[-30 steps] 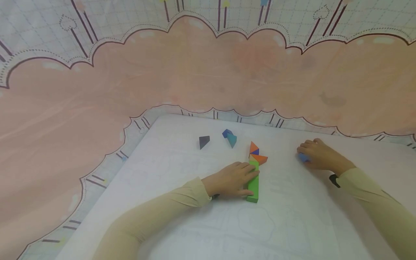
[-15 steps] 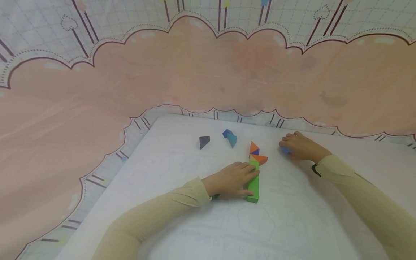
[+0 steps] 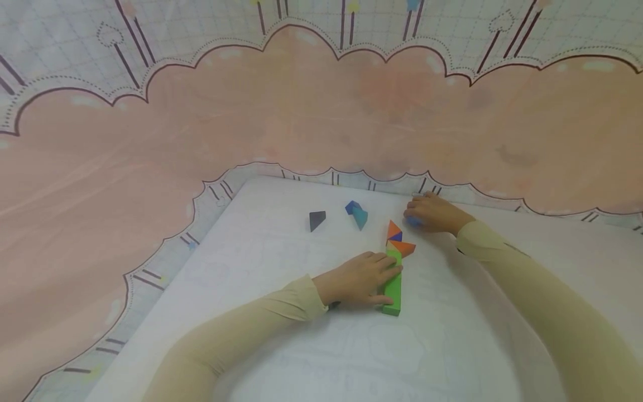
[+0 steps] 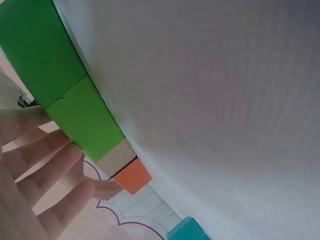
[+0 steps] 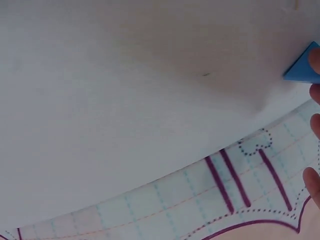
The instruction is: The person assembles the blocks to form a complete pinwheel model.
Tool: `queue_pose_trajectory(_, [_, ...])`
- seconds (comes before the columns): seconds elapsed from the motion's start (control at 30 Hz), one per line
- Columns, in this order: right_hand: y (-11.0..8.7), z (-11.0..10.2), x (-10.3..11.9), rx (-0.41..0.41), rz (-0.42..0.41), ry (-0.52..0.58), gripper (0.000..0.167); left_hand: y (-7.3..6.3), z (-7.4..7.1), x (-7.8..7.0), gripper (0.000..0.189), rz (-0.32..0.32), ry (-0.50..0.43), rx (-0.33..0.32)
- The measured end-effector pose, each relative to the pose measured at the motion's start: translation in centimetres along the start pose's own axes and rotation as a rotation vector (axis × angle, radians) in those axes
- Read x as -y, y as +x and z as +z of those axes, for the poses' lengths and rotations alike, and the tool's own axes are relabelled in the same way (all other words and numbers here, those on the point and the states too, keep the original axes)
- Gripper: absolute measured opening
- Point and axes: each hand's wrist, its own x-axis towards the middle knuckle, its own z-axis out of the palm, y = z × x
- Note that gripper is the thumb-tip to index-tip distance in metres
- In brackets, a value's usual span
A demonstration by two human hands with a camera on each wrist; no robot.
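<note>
My left hand rests on a long green shape of two blocks end to end, its fingers spread and lightly bent along them. Beyond their far end lie a bare-wood-faced piece, an orange triangular block, a small dark blue one and another orange triangle. My right hand pinches a light blue triangular block just right of and behind this row. In the right wrist view the blue block shows under the fingertips; the rest of that hand is out of frame.
A teal wedge leans by a blue block at the back of the white table. Farther left lies a dark grey block. A patterned pink and white cloth hangs past the table's back edge.
My right hand has moved left and farther back with the blue block, nearing the row of triangles. My left hand has stayed on the green blocks.
</note>
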Motion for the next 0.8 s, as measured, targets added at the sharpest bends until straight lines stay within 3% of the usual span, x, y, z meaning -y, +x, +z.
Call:
queue_pose_trajectory(0.2, [2.2, -0.6, 0.6, 0.041, -0.012, 0.009, 0.036, 0.0, 0.0, 0.0, 0.07, 0.005, 0.011, -0.003])
queue_pose_trajectory(0.43, [4.2, -1.0, 1.1, 0.006, -0.088, 0.002, 0.031, -0.1, -0.1, 0.0, 0.07, 0.005, 0.015, 0.005])
queue_pose_trajectory(0.8, [6.3, -0.7, 1.7, -0.018, -0.197, -0.065, 0.037, -0.3, -0.3, 0.0, 0.07, 0.008, 0.023, 0.005])
